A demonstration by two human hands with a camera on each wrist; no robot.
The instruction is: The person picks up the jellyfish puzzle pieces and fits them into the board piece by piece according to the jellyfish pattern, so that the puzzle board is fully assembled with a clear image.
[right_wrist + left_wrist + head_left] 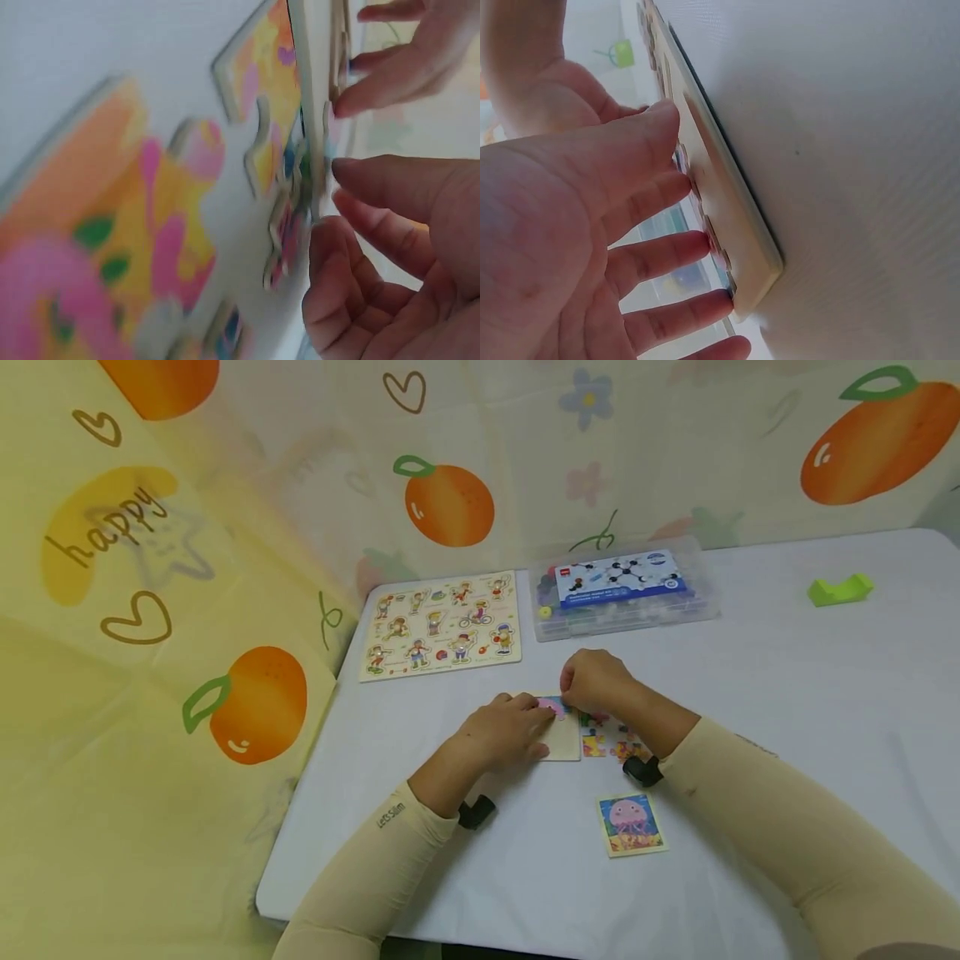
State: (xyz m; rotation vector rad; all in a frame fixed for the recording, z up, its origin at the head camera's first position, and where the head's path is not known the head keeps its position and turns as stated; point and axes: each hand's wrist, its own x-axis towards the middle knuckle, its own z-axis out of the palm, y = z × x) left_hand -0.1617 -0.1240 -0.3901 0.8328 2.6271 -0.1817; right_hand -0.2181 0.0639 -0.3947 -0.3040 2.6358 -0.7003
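A small wooden puzzle tray [561, 744] lies on the table, with blue and pink jigsaw pieces [553, 706] along its far edge. My left hand [504, 732] lies over its left side; in the left wrist view the fingers [667, 255] are spread and nearly straight, tips against the pieces. At the tray's far right corner, my right hand [597, 681] has its fingers curled and pinches a jigsaw piece, mostly hidden by thumb and fingertips [352, 172]. Loose jigsaw pieces [594, 747] lie right of the tray, partly under the right wrist.
Nearer me is a jellyfish picture card [632, 824]. Behind the hands lie a wooden peg board with figures [442, 627] and a clear plastic case [622, 589] with a blue and white label. A green curved block [840, 590] sits far right. A patterned curtain [450, 443] borders the table.
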